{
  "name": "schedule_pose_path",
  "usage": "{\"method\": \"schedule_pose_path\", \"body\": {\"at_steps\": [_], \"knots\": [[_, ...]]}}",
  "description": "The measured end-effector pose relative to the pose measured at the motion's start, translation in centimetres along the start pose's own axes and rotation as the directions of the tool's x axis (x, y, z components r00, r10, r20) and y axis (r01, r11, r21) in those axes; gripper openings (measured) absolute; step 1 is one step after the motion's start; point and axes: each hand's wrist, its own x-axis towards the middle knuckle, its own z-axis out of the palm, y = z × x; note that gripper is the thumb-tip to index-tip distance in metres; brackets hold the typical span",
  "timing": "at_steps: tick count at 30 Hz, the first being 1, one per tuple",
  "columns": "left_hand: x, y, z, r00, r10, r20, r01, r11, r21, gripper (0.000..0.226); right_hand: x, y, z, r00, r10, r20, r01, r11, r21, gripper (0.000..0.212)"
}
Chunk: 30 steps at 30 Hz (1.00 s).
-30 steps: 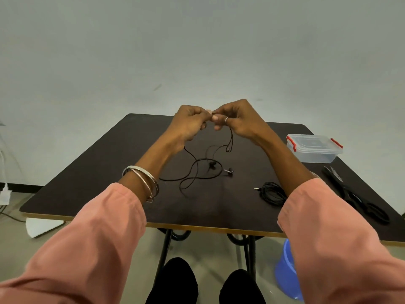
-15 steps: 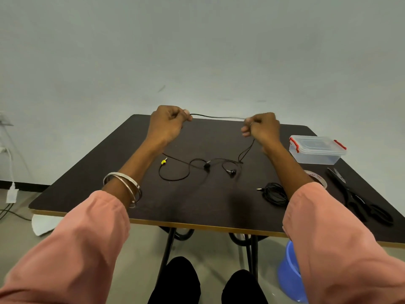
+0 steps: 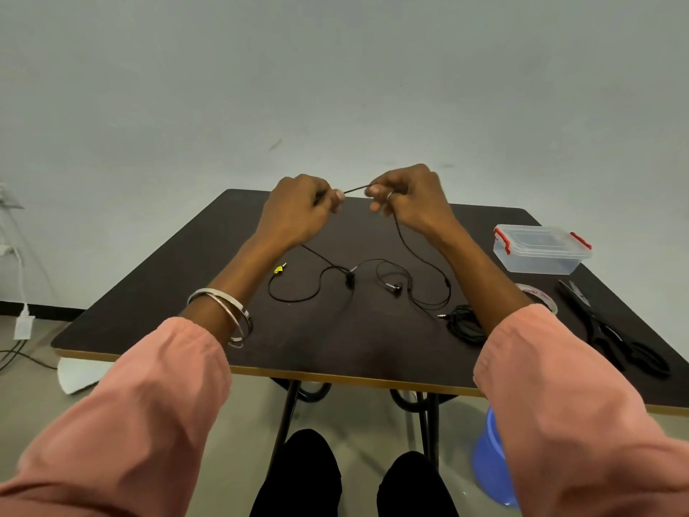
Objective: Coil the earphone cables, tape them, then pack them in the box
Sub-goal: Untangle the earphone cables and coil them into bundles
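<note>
My left hand (image 3: 296, 212) and my right hand (image 3: 408, 197) are raised over the dark table (image 3: 186, 292), both pinching a black earphone cable (image 3: 404, 240). A short stretch of cable runs taut between them. The rest hangs down and lies in loose loops on the table, with its earbuds (image 3: 393, 287) and a yellow-marked plug (image 3: 279, 269). A second, coiled black earphone cable (image 3: 464, 322) lies beside my right forearm. The clear plastic box (image 3: 540, 250) with red clips stands closed at the right. A tape roll (image 3: 538, 294) is partly hidden behind my right sleeve.
Black scissors (image 3: 611, 330) lie near the table's right edge. A blue bucket (image 3: 492, 460) stands on the floor under the right side. A white charger and cables (image 3: 22, 326) hang at the left wall. My knees show below the front edge.
My hands were together, spread wide apart pulling the cable straight, and have now come close again with only a short taut stretch between them. The loose loops on the table shifted.
</note>
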Motion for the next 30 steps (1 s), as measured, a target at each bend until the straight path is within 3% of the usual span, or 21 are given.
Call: {"method": "schedule_pose_path", "body": {"at_steps": [3,6,9,11,13,15,17,20,22,25,28,30], "knots": [[-0.1,-1.1,-0.7,0.998,-0.022,-0.063,0.017,0.997,-0.076,0.031,0.6,0.7,-1.2,0.973,0.045,-0.225,-0.024,0.995,0.097,0.013],[-0.1,-1.9,-1.3,0.985,-0.081,-0.151,0.069,0.994,-0.086,0.032,1.2,1.1,-2.5,0.890,0.156,-0.428,-0.071,0.976,0.208,0.014],[-0.2,-2.5,-1.7,0.962,-0.123,-0.242,0.100,0.989,-0.106,0.034,1.4,1.0,-2.8,0.806,0.327,-0.494,-0.089,0.892,0.444,0.015],[-0.1,-2.5,-1.5,0.953,-0.157,-0.260,0.120,0.981,-0.155,0.035,1.2,1.4,-2.3,0.813,0.377,-0.443,-0.095,0.838,0.538,0.016],[-0.1,-2.1,-1.1,0.952,-0.193,-0.236,0.134,0.960,-0.246,0.034,0.8,2.6,-1.5,0.841,0.413,-0.350,-0.212,0.846,0.488,0.014],[-0.2,-1.7,-0.6,0.956,-0.219,-0.193,0.150,0.937,-0.317,0.032,0.3,3.9,-1.1,0.867,0.440,-0.232,-0.394,0.892,0.221,0.015],[-0.3,-1.5,0.0,0.967,-0.207,-0.147,0.145,0.926,-0.350,0.031,-0.4,4.1,-1.1,0.877,0.475,-0.070,-0.480,0.871,-0.099,0.039],[-0.6,-1.1,1.0,0.986,-0.148,-0.075,0.112,0.927,-0.358,0.029,-1.5,2.4,-1.3,0.874,0.438,0.211,-0.337,0.858,-0.388,0.083],[-0.7,-0.7,1.5,0.995,-0.097,-0.036,0.079,0.937,-0.339,0.027,-2.2,1.0,-0.9,0.895,0.281,0.346,-0.157,0.926,-0.345,0.092],[-1.0,-0.2,2.0,0.999,-0.019,0.029,0.026,0.962,-0.272,0.028,-2.4,0.0,0.7,0.943,0.065,0.325,-0.030,0.993,-0.111,0.070],[-1.1,-0.1,2.1,0.996,0.031,0.083,-0.010,0.970,-0.241,0.028,-2.0,0.0,1.6,0.975,-0.037,0.219,0.069,0.988,-0.140,0.021],[-1.2,-0.5,1.9,0.994,0.030,0.109,-0.001,0.967,-0.255,0.026,-1.9,0.8,1.8,0.984,-0.038,0.174,0.053,0.995,-0.083,0.016]]}}
